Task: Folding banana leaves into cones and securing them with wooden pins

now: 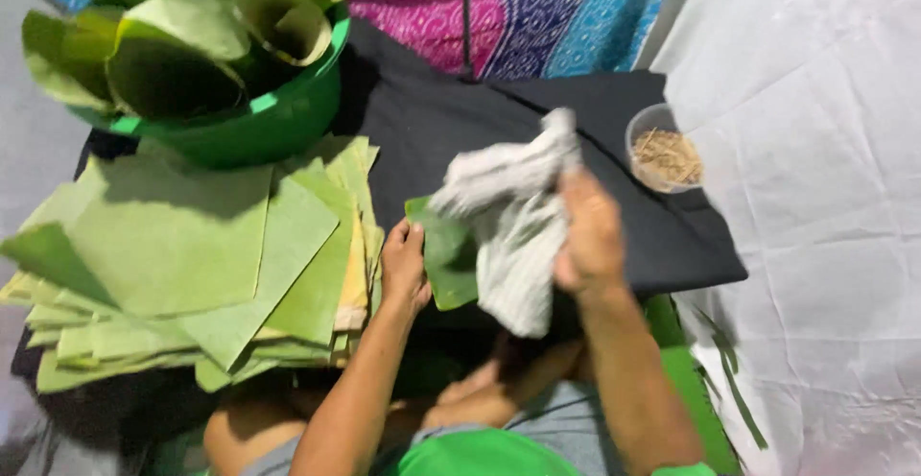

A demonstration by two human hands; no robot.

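Centrally, black cloth point(499, 121) lying spread across middle of frame, reaching toward right. Stack of cut green leaves point(192, 255) sitting at left. Green basin point(259, 126) holding rolled leaves, occupying upper left. Grey-white rag point(513, 222) hanging at centre, covering part of green leaf piece point(446, 250). Right hand point(590, 236) gripping rag, fingers closing round it. Left hand point(405, 263) pinching left edge of leaf piece, thumb on top. Small clear cup point(664, 150) of brownish sticks standing at upper right on black cloth.
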